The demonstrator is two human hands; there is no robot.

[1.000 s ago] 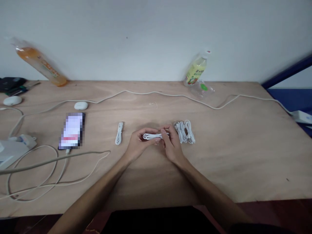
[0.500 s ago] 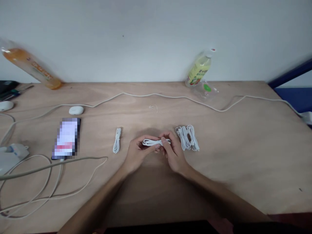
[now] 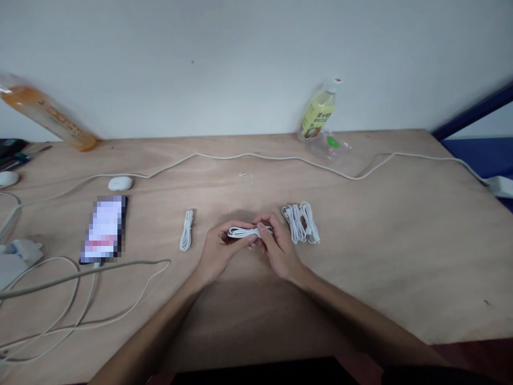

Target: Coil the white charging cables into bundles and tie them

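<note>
Both hands (image 3: pixel 248 248) still grip the coiled cable (image 3: pixel 243 232).

We see a wooden tabletop (image 3: pixel 401 256) against a pale wall (image 3: pixel 240 59). A long white cord (image 3: pixel 240 156) runs across its far half. At the back stand a yellow-green drink bottle (image 3: pixel 316 113) and, far left, an orange one (image 3: pixel 44 115) leaning. A phone (image 3: pixel 104 229) lies at left, a small white case (image 3: pixel 119 183) beyond it, with loose grey cables (image 3: pixel 80 289) nearer us.
</note>
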